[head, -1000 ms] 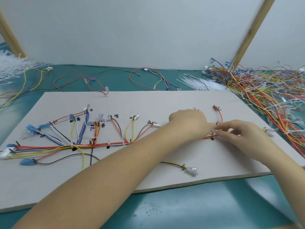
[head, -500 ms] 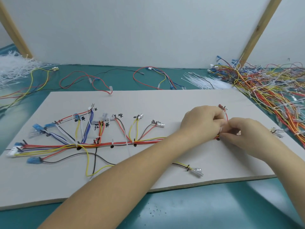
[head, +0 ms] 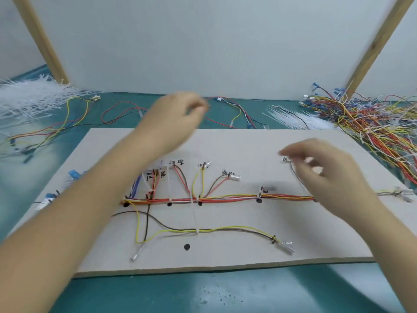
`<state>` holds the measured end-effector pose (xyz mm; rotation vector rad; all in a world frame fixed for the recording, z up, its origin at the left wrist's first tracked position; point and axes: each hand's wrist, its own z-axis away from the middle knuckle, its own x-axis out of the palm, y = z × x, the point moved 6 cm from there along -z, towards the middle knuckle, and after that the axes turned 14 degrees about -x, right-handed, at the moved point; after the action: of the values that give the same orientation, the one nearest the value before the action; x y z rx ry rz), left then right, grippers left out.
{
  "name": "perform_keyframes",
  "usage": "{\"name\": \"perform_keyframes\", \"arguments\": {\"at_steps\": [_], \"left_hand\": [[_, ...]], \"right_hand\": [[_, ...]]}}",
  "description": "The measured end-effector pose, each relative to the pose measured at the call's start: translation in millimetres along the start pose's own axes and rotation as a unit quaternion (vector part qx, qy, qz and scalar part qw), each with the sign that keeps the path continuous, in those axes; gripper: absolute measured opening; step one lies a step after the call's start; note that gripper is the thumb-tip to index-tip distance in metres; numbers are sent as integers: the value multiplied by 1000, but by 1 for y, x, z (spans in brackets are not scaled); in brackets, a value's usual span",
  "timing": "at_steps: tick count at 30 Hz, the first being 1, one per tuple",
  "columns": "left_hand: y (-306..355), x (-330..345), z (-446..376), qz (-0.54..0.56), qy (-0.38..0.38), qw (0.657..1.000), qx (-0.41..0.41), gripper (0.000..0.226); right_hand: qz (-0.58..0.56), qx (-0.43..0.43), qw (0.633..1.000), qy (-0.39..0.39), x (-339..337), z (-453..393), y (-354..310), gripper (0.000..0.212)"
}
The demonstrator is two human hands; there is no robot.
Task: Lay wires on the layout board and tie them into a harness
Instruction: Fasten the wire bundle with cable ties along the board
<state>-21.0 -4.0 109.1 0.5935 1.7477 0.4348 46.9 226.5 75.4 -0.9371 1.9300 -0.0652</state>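
A pale layout board (head: 225,145) lies on the teal table, marked with black dots and handwritten labels. The wire harness (head: 225,198) runs along it as a red, orange and yellow trunk bound by white ties, with branches rising to labelled ends. A yellow and brown branch (head: 225,229) curves below it. My left hand (head: 176,118) is raised over the board's far edge, blurred, fingers curled; whether it holds anything is unclear. My right hand (head: 322,175) hovers above the trunk's right part, blurred, its fingers loosely spread near a brown wire end.
White cable ties lie heaped at far left (head: 29,98) and behind the board at right (head: 293,118). A big tangle of coloured wires (head: 372,125) fills the right side. Loose wires (head: 121,109) lie behind the board. Two slanted wooden posts stand against the wall.
Both hands left the right end of the trunk where they were pressed together. My left hand swung up and to the left; my right hand lifted. The view shifted closer.
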Motion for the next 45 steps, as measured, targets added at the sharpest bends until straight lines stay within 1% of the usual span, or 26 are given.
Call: {"name": "perform_keyframes", "arguments": {"at_steps": [1, 3, 4, 5, 6, 8, 10, 12, 14, 15, 18, 21, 22, 25, 26, 27, 28, 30, 32, 33, 35, 38, 39, 41, 43, 45], "left_hand": [[-32, 0, -10, -102, -14, 993, -54, 27], [-90, 10, -15, -269, -106, 943, -167, 35], [-109, 15, -14, -309, -142, 920, -194, 37], [-120, 20, -14, -317, -156, 914, -200, 36], [-125, 24, -15, -305, -154, 920, -193, 33], [-128, 33, -17, -285, -138, 933, -169, 30], [-131, 37, -19, -287, -99, 940, -154, 26], [-136, 37, -22, -270, -49, 949, -155, 20], [-139, 36, -23, -253, -22, 955, -156, 17], [-140, 35, -23, -244, -15, 957, -154, 15], [-138, 33, -22, -193, 12, 972, -136, 8], [-135, 31, -20, -137, 36, 982, -124, 8], [-133, 27, -19, -119, 54, 984, -118, 9], [-125, 4, -14, -33, 157, 984, -83, 6], [-125, -2, -13, -19, 173, 982, -79, 5], [-126, -4, -13, -25, 165, 982, -86, 7], [-130, -1, -15, -56, 132, 984, -102, 17], [-144, 10, -16, -157, 18, 974, -163, 42], [-156, 16, -15, -220, -77, 948, -215, 58], [-159, 15, -15, -233, -103, 940, -226, 60], [-162, 12, -15, -256, -141, 930, -224, 54], [-166, 12, -13, -283, -198, 920, -187, 42], [-167, 12, -13, -274, -211, 922, -176, 42], [-171, 9, -12, -204, -229, 937, -168, 38], [-176, 5, -12, -111, -246, 948, -169, 25], [-183, 2, -9, -31, -261, 949, -173, 14]], "right_hand": [[-15, -3, 999, -51, 19, -9, -6, 28], [-29, -19, 991, -133, 57, -29, -18, 24], [-36, -27, 986, -158, 75, -39, -24, 23], [-41, -36, 983, -177, 93, -49, -30, 24], [-31, -49, 979, -197, 111, -58, -37, 28], [39, -78, 965, -247, 144, -72, -49, 37], [111, -96, 948, -283, 168, -77, -56, 41], [131, -111, 948, -270, 179, -79, -62, 31], [110, -116, 956, -245, 183, -80, -64, 11], [101, -116, 959, -239, 184, -81, -64, 9], [123, -155, 955, -220, 187, -82, -67, 8], [132, -169, 963, -163, 185, -79, -68, 17], [122, -163, 966, -157, 185, -78, -67, 19], [96, -153, 970, -161, 182, -78, -67, 21], [81, -145, 973, -160, 179, -78, -68, 22], [48, -129, 979, -151, 175, -79, -68, 22], [3, -112, 984, -138, 170, -79, -69, 21], [-70, -88, 985, -132, 164, -79, -71, 19], [-68, -75, 982, -157, 158, -80, -66, 19], [-49, -66, 982, -170, 154, -81, -59, 22], [2, -51, 974, -219, 149, -83, -41, 27], [11, -75, 950, -303, 152, -81, -27, 24], [-4, -81, 947, -312, 152, -81, -26, 20], [-30, -80, 945, -316, 150, -83, -24, 14], [-50, -76, 941, -326, 147, -84, -21, 10], [-70, -67, 939, -331, 146, -84, -19, 12]]}}
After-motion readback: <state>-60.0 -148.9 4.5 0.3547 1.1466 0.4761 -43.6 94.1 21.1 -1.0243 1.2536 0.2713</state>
